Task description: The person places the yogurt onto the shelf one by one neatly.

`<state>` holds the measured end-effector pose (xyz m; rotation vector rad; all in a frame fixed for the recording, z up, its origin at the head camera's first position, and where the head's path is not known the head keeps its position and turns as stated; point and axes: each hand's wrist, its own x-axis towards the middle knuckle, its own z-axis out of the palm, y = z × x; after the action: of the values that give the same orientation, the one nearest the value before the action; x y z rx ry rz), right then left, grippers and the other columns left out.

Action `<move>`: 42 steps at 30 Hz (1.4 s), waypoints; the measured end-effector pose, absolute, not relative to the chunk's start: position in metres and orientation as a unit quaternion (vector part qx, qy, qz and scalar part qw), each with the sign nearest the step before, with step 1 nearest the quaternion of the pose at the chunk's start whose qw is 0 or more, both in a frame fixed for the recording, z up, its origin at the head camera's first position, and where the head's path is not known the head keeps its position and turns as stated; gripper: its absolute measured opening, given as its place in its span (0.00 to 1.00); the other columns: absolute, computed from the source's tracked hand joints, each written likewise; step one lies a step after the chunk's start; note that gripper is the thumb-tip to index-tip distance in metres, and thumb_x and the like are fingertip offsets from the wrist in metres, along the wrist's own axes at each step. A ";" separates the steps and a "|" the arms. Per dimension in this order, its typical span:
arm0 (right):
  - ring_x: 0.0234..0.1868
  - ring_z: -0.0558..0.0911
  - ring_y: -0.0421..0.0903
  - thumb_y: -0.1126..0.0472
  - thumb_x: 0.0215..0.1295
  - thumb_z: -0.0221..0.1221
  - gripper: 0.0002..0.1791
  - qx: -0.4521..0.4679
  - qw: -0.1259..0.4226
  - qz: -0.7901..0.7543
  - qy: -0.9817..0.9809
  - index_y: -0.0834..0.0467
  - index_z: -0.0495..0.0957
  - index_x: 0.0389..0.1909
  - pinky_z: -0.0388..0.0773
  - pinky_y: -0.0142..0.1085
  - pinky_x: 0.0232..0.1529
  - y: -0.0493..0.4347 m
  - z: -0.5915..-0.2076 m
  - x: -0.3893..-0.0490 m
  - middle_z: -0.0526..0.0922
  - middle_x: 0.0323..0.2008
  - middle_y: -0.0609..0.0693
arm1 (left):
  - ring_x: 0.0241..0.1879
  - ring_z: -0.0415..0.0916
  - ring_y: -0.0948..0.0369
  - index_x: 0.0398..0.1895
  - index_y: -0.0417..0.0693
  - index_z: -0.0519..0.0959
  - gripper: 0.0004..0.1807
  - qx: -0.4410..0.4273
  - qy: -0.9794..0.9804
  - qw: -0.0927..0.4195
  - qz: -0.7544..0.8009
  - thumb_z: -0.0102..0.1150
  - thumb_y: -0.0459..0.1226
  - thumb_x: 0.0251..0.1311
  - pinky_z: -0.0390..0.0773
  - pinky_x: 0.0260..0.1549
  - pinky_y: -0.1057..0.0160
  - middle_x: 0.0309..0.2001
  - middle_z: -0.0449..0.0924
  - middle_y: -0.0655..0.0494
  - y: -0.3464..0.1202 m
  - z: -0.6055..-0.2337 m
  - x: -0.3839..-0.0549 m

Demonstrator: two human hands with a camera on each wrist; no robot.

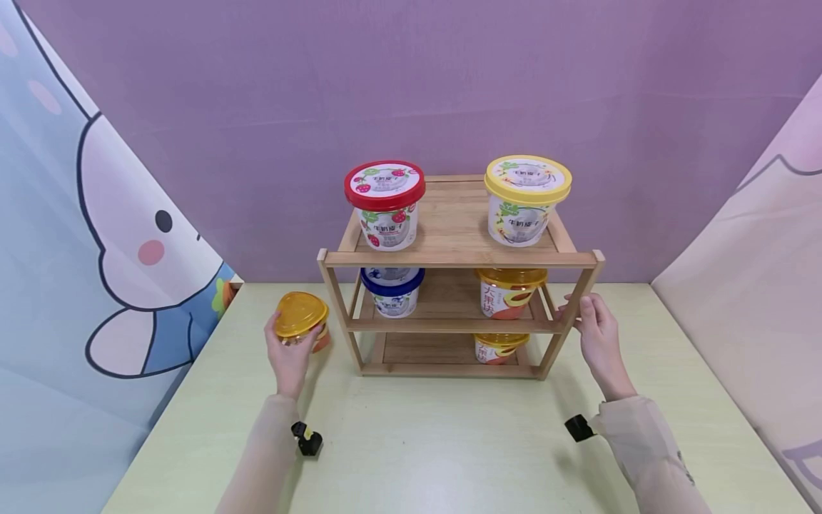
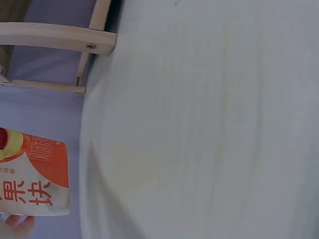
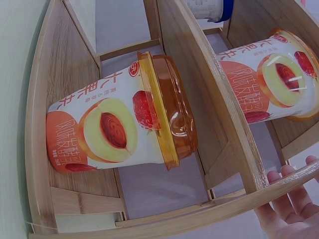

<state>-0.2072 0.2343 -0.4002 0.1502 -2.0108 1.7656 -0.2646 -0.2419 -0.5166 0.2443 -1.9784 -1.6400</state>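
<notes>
My left hand (image 1: 292, 357) grips a yogurt cup with an amber lid (image 1: 300, 314), left of the wooden rack (image 1: 449, 258). In the left wrist view the cup's white and orange side (image 2: 35, 174) shows, with fingertips (image 2: 20, 221) at its edge. At the rack's right side, my right hand (image 1: 600, 343) holds the upright post, thumb in front and fingers behind; the right wrist view shows these fingers (image 3: 294, 199) by the wood. Two similar peach-print cups stand on the rack's right half, one on the middle shelf (image 1: 507, 296) and one on the bottom shelf (image 3: 109, 124).
On the top shelf stand a red-lidded tub (image 1: 387, 207) and a yellow-lidded tub (image 1: 525, 203). A blue-lidded tub (image 1: 394, 293) is on the middle shelf at left. The rack stands on a pale table (image 1: 437, 442) before a purple backdrop (image 1: 257, 143).
</notes>
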 end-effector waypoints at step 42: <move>0.30 0.79 0.38 0.56 0.69 0.39 0.19 0.062 0.234 0.656 -0.715 0.72 0.67 0.40 0.75 0.22 0.37 0.234 -0.400 -0.208 0.77 0.28 0.49 | 0.53 0.62 0.62 0.62 0.47 0.56 0.45 0.032 -0.714 0.299 -0.632 0.66 0.23 0.39 0.62 0.51 0.73 0.59 0.60 0.48 -0.198 -0.436 -0.145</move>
<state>-0.2075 0.2339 -0.3998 0.1702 -1.9630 1.7993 -0.1455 -0.1984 -0.4357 0.0852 -1.8973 -1.6778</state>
